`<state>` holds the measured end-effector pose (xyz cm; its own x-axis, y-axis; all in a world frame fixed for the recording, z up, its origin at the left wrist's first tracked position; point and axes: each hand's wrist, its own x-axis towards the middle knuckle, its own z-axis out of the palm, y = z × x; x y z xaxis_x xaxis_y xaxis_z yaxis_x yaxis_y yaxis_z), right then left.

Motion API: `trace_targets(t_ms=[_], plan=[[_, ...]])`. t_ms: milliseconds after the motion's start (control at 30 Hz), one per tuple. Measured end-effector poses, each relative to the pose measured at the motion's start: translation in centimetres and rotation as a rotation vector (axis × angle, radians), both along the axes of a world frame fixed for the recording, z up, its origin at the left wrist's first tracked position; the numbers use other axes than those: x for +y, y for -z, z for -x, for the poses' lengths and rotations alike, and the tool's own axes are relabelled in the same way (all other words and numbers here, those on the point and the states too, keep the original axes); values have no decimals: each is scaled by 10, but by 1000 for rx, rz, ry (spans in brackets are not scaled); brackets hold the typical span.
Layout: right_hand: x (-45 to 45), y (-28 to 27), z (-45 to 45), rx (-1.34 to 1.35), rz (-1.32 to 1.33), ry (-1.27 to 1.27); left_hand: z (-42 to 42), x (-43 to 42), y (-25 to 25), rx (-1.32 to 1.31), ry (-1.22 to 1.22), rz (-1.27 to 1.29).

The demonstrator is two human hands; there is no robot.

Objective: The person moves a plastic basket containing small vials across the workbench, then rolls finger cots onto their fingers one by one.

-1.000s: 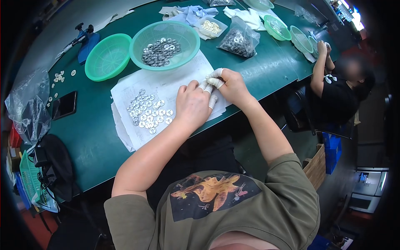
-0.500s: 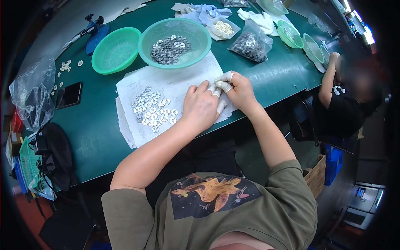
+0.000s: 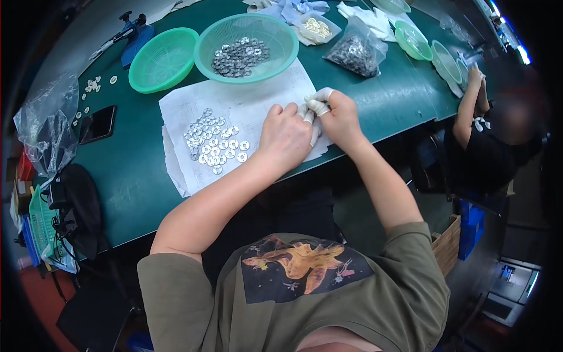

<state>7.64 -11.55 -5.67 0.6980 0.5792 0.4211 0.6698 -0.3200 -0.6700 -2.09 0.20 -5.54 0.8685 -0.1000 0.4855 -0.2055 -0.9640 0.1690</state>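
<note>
My left hand (image 3: pixel 285 138) and my right hand (image 3: pixel 340 119) meet over the right side of the paper sheets (image 3: pixel 176 108). White finger cots cover several fingertips. Both hands are closed, fingertips pressed together; whatever they pinch is too small and covered to make out. Left of my left hand, several shiny metal ring-shaped pieces (image 3: pixel 214 141) lie spread on the paper. Beyond the hands, a pale green mesh basket (image 3: pixel 287 56) holds a heap of similar, darker-looking round metal pieces (image 3: pixel 239 58).
An empty-looking green basket (image 3: pixel 153 64), a bag of metal pieces (image 3: pixel 356 50) and a tray of cream-coloured rings (image 3: pixel 316 28) stand farther back. A phone (image 3: pixel 98 124) and a plastic bag (image 3: pixel 47 126) lie left. A co-worker (image 3: pixel 487 141) sits at the right.
The view has shifted slightly. My hands stay together over the paper, with fingers drawn a little closer. The co-worker's hands have moved closer together.
</note>
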Motion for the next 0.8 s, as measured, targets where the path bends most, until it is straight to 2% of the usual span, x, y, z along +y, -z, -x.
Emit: trace_targets(t_ms=[100, 200, 267, 333, 433, 500, 667, 800], plan=[[4, -1, 5, 119, -130, 17, 1, 2, -2, -5, -6, 14], [5, -4, 4, 90, -38, 42, -1, 3, -1, -38, 15, -2], [1, -2, 3, 160, -72, 34, 0, 6, -2, -37, 30, 12], [0, 2, 4, 28, -93, 26, -1, 7, -4, -42, 34, 27], [4, -4, -1, 142, -72, -15, 2, 4, -1, -10, 22, 14], [-1, -5, 1, 73, -32, 12, 0, 6, -1, -67, 22, 24], [1, 0, 0, 47, -63, 7, 2, 6, -3, -19, 13, 7], [1, 0, 3, 189, -136, 34, 1, 7, -3, -17, 0, 31]])
